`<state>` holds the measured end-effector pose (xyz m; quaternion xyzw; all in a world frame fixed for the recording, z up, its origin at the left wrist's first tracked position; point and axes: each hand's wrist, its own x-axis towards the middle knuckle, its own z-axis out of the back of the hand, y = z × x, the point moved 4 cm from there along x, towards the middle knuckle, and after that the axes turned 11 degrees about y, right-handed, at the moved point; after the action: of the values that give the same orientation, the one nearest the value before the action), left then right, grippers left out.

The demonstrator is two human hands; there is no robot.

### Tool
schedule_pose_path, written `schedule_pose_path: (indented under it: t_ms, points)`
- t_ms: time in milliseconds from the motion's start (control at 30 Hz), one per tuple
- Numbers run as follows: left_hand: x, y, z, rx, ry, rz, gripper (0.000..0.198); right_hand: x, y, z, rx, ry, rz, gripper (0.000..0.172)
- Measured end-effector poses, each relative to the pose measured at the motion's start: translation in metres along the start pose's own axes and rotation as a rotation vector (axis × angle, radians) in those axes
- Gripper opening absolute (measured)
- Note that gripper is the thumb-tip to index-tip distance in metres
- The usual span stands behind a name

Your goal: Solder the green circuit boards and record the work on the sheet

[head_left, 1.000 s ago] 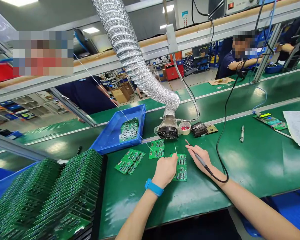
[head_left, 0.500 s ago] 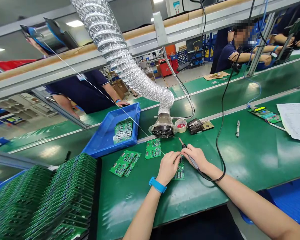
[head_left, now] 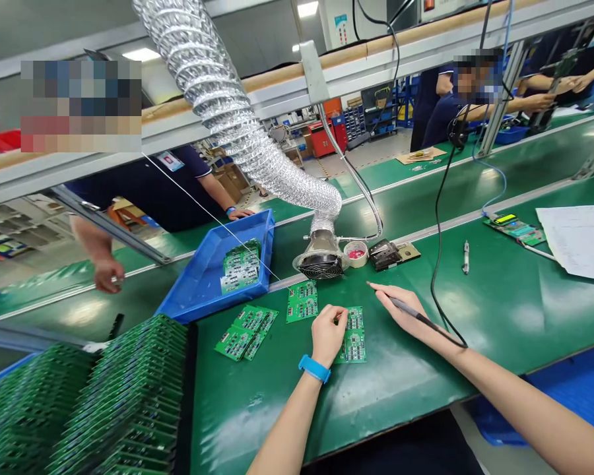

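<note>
My left hand (head_left: 328, 333) is closed in a pinch over the left edge of a green circuit board (head_left: 356, 336) lying on the bench. A thin pale solder wire (head_left: 208, 214) slants down from the upper left toward these fingers, its last stretch hard to see. In my right hand (head_left: 400, 307) is a soldering iron (head_left: 406, 307), held like a pen, its tip pointing left above the bench, apart from the board. Another board (head_left: 301, 301) lies beyond my left hand, and a pair of overlapping boards (head_left: 247, 332) rests to its left.
A fume extractor nozzle (head_left: 321, 257) hangs behind the boards beside a tape roll (head_left: 355, 254). A blue tray (head_left: 178, 307) holds boards; a dense board stack (head_left: 123, 396) stands at left. A pen (head_left: 466, 257) and paper (head_left: 579, 241) lie right. A co-worker's hand (head_left: 109, 274) hovers behind.
My hands have moved apart: the right, with the soldering iron, went right, uncovering more of the board. A co-worker's hand has come forward at the left. The view has shifted slightly.
</note>
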<state>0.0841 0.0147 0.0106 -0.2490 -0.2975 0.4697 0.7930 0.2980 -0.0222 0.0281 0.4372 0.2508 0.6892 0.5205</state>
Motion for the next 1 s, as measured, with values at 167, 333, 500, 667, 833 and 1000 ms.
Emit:
schedule_pose_path:
  t_ms: [167,333,500,667,833,1000]
  points:
    - [0.001,0.002,-0.005,0.065,-0.014,0.010,0.022,-0.015,-0.013,-0.011,0.346,0.067,-0.238,0.054]
    - [0.000,0.000,-0.008,0.093,-0.010,0.010,0.023,-0.021,-0.018,-0.022,0.354,0.077,-0.289,0.053]
    - [0.000,-0.001,-0.008,0.087,0.008,0.004,0.023,-0.018,-0.015,-0.025,0.317,0.134,-0.259,0.051]
    - [0.000,-0.002,-0.008,0.090,0.022,0.004,0.022,-0.018,-0.014,-0.027,0.315,0.156,-0.249,0.049]
    - [0.001,-0.004,-0.011,0.137,0.039,-0.005,0.021,-0.017,-0.016,-0.028,0.321,0.150,-0.249,0.048]
    - [0.002,-0.007,-0.013,0.162,0.063,-0.037,0.022,-0.018,-0.016,-0.028,0.333,0.153,-0.242,0.047]
